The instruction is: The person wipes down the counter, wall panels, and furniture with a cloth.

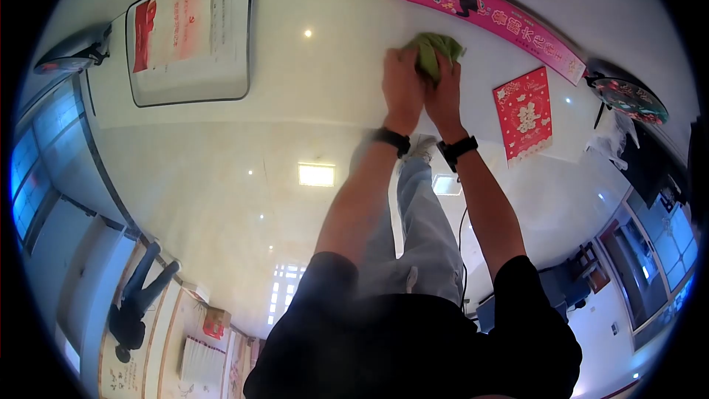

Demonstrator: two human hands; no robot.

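Some fingertips of the left hand (405, 89) and right hand (444, 96) are hidden at the green cloth (439, 53). The little words on the pink box (484, 9) and the paper (193, 22) are too tiny to read. The bottom edge cuts off the black shirt (413, 343).

On the pale surface (317, 77), the widest open passage ran between the left hand (404, 85) and the dark-rimmed panel (192, 86) filling the far left corner. A long pink strip (495, 15) blocked the far right edge, leaving a narrower gap between itself and the green cloth (439, 52). A slim lane separated the right hand (444, 100) from the red card (526, 117) toward the right edge. On the near side, both forearms (358, 196) stood in the way, with room between them.
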